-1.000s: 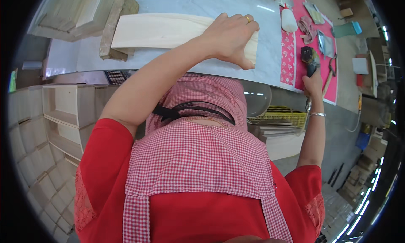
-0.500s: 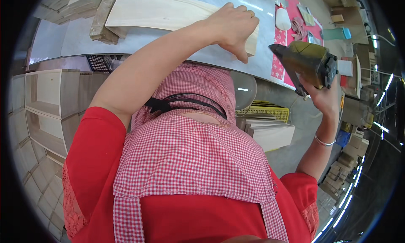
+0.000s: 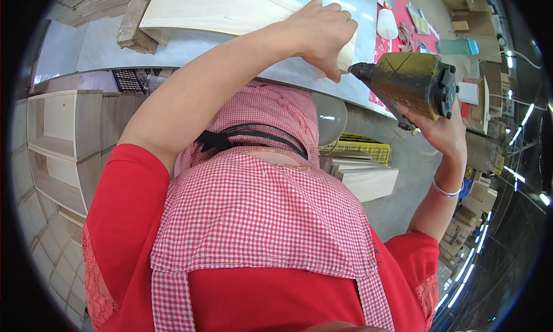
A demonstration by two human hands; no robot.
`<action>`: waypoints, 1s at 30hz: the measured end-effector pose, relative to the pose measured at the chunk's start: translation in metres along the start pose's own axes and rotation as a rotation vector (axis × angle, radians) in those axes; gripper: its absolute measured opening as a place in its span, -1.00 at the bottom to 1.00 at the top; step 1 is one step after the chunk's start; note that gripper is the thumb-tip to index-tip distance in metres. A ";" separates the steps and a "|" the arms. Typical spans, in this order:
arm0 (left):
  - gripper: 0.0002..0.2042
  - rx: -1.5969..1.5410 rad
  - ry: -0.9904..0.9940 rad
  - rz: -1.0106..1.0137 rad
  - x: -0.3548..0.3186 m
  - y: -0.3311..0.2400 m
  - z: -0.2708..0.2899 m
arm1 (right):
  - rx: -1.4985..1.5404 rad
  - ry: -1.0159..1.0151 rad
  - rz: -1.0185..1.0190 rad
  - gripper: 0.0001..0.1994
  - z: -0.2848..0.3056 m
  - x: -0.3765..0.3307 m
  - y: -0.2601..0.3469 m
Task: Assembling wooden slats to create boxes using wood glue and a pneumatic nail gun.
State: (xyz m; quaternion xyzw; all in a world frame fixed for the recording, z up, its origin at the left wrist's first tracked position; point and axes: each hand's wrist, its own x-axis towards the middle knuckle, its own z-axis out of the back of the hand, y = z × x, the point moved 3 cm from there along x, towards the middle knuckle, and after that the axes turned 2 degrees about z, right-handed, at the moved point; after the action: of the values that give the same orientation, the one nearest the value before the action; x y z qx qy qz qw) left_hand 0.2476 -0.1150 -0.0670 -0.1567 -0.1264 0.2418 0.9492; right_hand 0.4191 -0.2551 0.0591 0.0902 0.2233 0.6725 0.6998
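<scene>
A pale wooden drawer-like piece lies along the table, its right end under my left hand. The fingers of that hand curl over the far edge, and the thumb presses down on the near side. My right hand is wrapped round the handle of a worn yellow and black nail gun. The gun's nose points left at the end of the wood, close to my left thumb. Whether the nose touches the wood, I cannot tell. At its left end the wood rests against a rough wooden block.
On the right of the table, a pink patterned sheet carries a white glue bottle and a rag. Stacked wooden boxes stand at left. Below the table, wooden panels lean by a yellow crate.
The nail gun has moved left in my right hand, and its nose has come up to the end of the wood. My left hand keeps its grip there.
</scene>
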 end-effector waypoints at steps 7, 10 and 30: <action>-0.23 -0.003 0.002 0.008 0.001 -0.002 0.002 | 0.039 0.047 0.085 -0.57 0.003 0.009 -0.008; -0.23 0.000 0.001 0.007 0.001 -0.001 0.002 | 0.036 0.029 0.088 -0.56 0.003 0.012 -0.010; -0.15 0.071 -0.056 0.128 -0.010 0.000 0.003 | 0.042 -0.066 0.044 -0.64 0.015 0.059 -0.019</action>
State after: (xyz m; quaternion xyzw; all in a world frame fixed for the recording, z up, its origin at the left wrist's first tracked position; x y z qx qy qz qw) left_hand 0.2386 -0.1194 -0.0661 -0.1240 -0.1342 0.3106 0.9328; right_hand 0.4426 -0.1961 0.0533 0.1317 0.2122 0.6795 0.6898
